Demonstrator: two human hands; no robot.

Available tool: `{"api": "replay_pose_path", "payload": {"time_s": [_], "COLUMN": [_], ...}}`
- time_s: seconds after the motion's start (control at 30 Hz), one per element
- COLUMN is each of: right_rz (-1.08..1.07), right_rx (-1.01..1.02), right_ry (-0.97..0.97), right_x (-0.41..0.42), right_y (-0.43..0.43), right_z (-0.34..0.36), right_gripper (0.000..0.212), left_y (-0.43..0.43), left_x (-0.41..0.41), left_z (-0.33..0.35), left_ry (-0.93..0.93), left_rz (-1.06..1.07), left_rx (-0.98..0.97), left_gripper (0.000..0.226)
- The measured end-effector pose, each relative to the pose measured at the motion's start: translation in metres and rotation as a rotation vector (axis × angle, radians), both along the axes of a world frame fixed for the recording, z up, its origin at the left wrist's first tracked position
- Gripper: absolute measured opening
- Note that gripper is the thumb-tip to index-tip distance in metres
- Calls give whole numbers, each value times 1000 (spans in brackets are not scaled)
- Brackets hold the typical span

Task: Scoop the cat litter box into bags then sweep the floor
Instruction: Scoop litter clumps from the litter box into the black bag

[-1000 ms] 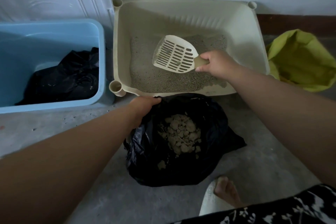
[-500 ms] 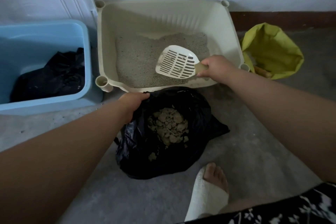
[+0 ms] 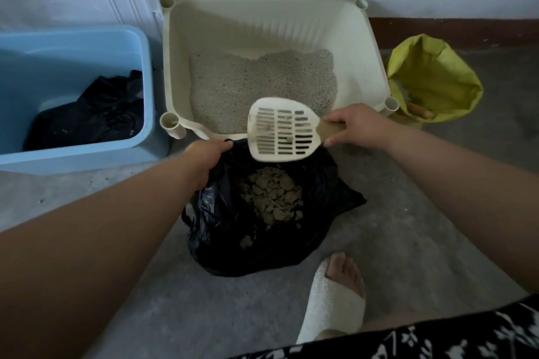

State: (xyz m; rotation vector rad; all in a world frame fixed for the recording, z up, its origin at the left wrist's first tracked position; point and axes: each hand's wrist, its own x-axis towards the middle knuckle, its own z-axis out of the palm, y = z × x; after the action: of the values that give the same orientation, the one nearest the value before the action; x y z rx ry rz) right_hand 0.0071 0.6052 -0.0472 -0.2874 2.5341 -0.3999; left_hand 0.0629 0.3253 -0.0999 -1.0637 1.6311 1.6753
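Slotted scoop [image 3: 282, 129] held over near rim of litter box [image 3: 361, 46] and mouth of black bag [image 3: 221, 230]. Right hand [image 3: 354, 125] grips scoop handle, fingers curled round it. Left hand [image 3: 205, 154] pinches bag's edge, holding it open. Clumps [image 3: 271, 194] lie inside bag. Blue tub [image 3: 73, 67] to left, yellow bag [image 3: 434, 76] to right.

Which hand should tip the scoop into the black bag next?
Right. The right hand grips the scoop by its handle, and the scoop hangs at the mouth of the black bag. The left hand is busy holding the bag's rim up.
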Motion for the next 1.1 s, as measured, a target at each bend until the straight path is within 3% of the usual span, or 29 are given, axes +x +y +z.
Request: {"api": "replay_pose_path", "payload": {"time_s": [0.13,0.23,0.43,0.63,0.77,0.83,0.93,1.03,1.1], "right_rz": [215,365,412,575,620,656,686,658,653], "right_rx": [132,222,161,139,89,131,259,198,228], "right_ry": [19,185,475,622,646,587,343,440,402], "right_x": [23,41,49,53,58,64,72,71,67], "right_y": [-14,-27,-29,-29,-32,-41,-52,-54,-56], "right_z": [-11,-21,-28,-36,-42,-43,-46,-46,-46], "right_gripper": [56,42,27,19,47,49,47,46,42], "left_y": [-3,-3,0,-8,-19,-24,-29,-30,-35], "left_x": [1,2,4,-2,-6,-4,2,5,7], "left_z": [3,4,5,10,11,11,11,12,12], "left_ry": [2,-3,30,171,181,163,177,196,199], "left_rz": [5,4,-38,-346,-530,-518,-508,-530,-544], "left_rx": [-4,7,-41,-188,-297,-283,-253,-270,-277], "left_gripper": [25,17,27,33,48,52,50,45,45]}}
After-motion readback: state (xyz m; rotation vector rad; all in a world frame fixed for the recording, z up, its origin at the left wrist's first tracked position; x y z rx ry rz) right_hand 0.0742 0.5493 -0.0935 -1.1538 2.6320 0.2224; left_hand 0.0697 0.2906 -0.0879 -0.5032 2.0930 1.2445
